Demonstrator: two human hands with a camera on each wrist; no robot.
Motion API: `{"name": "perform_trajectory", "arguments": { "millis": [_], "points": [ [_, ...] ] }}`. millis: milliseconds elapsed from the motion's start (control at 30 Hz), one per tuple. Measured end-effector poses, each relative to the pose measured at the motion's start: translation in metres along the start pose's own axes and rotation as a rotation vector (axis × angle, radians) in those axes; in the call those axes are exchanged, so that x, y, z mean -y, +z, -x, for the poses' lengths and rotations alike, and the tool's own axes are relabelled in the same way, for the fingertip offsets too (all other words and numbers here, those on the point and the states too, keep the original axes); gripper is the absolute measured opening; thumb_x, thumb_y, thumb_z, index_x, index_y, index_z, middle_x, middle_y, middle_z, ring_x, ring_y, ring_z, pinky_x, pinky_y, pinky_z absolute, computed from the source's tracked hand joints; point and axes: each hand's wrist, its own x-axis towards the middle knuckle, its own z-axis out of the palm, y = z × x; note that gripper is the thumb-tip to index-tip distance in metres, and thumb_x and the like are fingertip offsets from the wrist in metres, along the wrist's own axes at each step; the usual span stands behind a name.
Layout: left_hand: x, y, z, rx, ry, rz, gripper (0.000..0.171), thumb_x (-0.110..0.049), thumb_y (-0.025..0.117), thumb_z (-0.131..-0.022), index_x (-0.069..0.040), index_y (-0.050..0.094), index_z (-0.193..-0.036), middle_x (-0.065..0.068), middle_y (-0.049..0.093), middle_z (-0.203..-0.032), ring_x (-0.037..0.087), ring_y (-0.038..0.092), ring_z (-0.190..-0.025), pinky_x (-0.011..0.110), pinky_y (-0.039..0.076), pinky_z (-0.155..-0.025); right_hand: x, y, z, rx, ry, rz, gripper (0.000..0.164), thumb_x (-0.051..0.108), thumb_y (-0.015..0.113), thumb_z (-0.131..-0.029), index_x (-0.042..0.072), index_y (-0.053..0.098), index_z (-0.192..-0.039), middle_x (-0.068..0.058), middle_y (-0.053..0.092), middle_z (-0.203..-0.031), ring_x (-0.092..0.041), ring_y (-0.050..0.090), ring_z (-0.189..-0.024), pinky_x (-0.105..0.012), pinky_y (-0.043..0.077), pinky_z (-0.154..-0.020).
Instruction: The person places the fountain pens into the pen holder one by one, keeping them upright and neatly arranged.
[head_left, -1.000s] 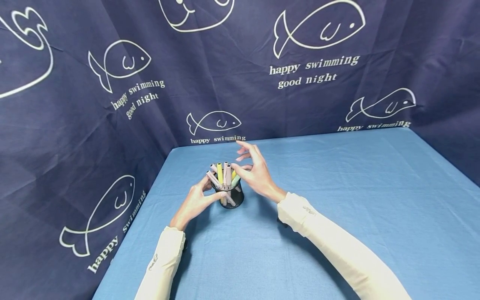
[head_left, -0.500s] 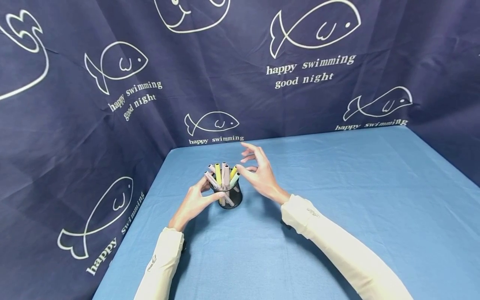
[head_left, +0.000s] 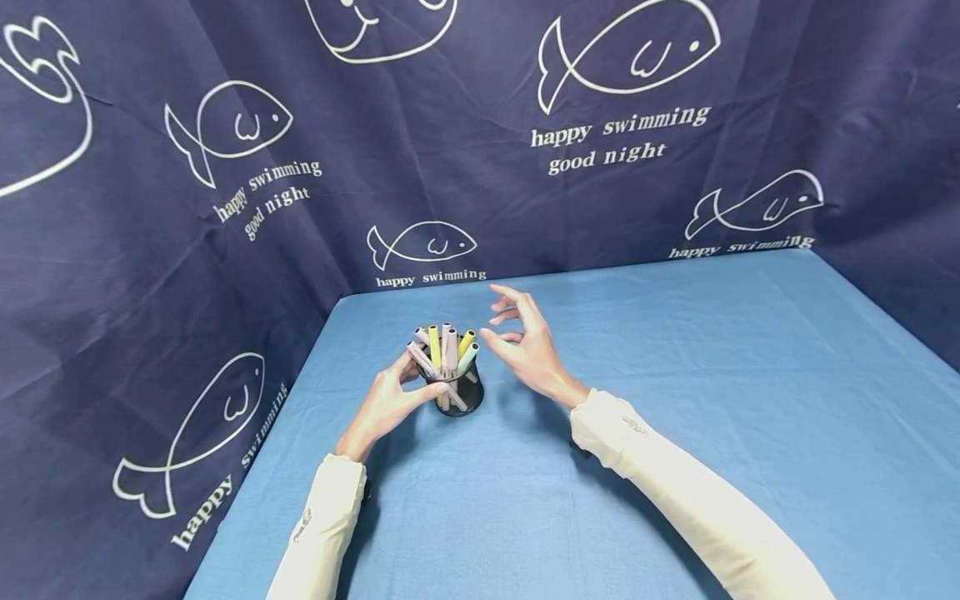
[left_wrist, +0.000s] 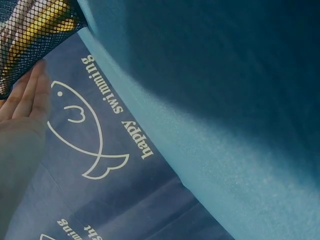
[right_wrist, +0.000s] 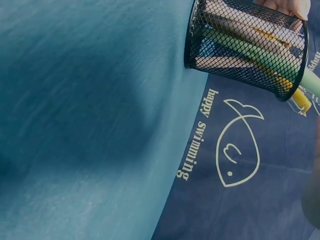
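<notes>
A black mesh pen holder (head_left: 468, 395) stands upright on the blue cloth, with several pastel markers in it. Among them are a yellow marker (head_left: 434, 345), a pale pink marker (head_left: 452, 353) and a mint green marker (head_left: 468, 358). My left hand (head_left: 385, 407) grips the holder's left side near the rim, thumb in front and fingers behind, partly hidden. To the right of the markers, apart from them, my right hand (head_left: 534, 355) hovers with relaxed, slightly bent fingers and nothing in it. Through the mesh (right_wrist: 240, 55) the marker barrels show in the right wrist view.
A blue cloth (head_left: 675, 375) covers the table. Dark blue curtains (head_left: 510, 225) with white fish drawings and lettering rise along its back, left and right sides.
My right hand has drawn away from the markers to the right, uncovering the yellow and mint green ones on that side. The left hand keeps its grip on the pen holder.
</notes>
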Motion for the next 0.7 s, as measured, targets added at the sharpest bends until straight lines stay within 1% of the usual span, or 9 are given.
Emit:
{"name": "perform_trajectory", "arguments": {
  "millis": [200,267,367,467,600,700],
  "points": [
    [0.002,-0.002,0.000,0.009,-0.003,0.003,0.077,-0.045,0.086,-0.085,-0.018,0.052,-0.150,0.007,0.072,-0.122,0.032,0.063,-0.123,0.053,0.047,-0.105,-0.002,-0.006,0.004,0.022,0.027,-0.015,0.061,-0.004,0.075,-0.092,0.005,0.052,-0.148,-0.024,0.055,-0.122,-0.037,0.062,-0.106,-0.033,0.060,-0.082],
    [0.002,-0.002,0.001,0.009,-0.008,0.010,0.077,-0.044,0.086,-0.085,-0.018,0.052,-0.150,0.007,0.072,-0.121,0.033,0.063,-0.123,0.054,0.046,-0.105,-0.002,-0.008,0.005,0.044,0.041,-0.020,0.058,-0.002,0.075,-0.093,0.005,0.053,-0.146,-0.025,0.055,-0.121,-0.035,0.062,-0.105,-0.032,0.059,-0.082],
    [0.002,-0.002,0.002,0.006,-0.015,0.009,0.075,-0.044,0.086,-0.085,-0.019,0.053,-0.149,0.007,0.073,-0.119,0.033,0.063,-0.123,0.054,0.046,-0.106,-0.003,-0.012,0.008,0.077,0.067,-0.014,0.056,-0.001,0.075,-0.093,0.006,0.054,-0.145,-0.024,0.054,-0.121,-0.033,0.062,-0.106,-0.036,0.059,-0.084],
    [0.002,-0.002,0.002,0.005,-0.017,-0.001,0.074,-0.045,0.086,-0.085,-0.019,0.054,-0.147,0.007,0.072,-0.119,0.033,0.063,-0.123,0.054,0.046,-0.106,-0.004,-0.017,0.011,0.099,0.093,0.011,0.054,0.001,0.075,-0.094,0.007,0.055,-0.144,-0.021,0.055,-0.121,-0.031,0.062,-0.107,-0.044,0.058,-0.087],
    [0.001,-0.003,0.001,0.010,-0.020,-0.002,0.080,-0.045,0.085,-0.085,-0.018,0.049,-0.151,0.009,0.070,-0.128,0.033,0.061,-0.125,0.052,0.045,-0.107,-0.005,-0.024,0.014,0.126,0.115,0.058,0.051,0.005,0.074,-0.096,0.007,0.056,-0.143,-0.016,0.057,-0.120,-0.032,0.061,-0.109,-0.051,0.056,-0.089],
    [0.000,-0.003,0.001,0.015,-0.033,-0.007,0.087,-0.046,0.085,-0.086,-0.017,0.043,-0.156,0.012,0.066,-0.134,0.034,0.059,-0.128,0.052,0.044,-0.108,-0.006,-0.029,0.015,0.151,0.126,0.086,0.049,0.007,0.074,-0.096,0.006,0.057,-0.142,-0.015,0.058,-0.120,-0.035,0.061,-0.111,-0.052,0.055,-0.091]
  ]
}}
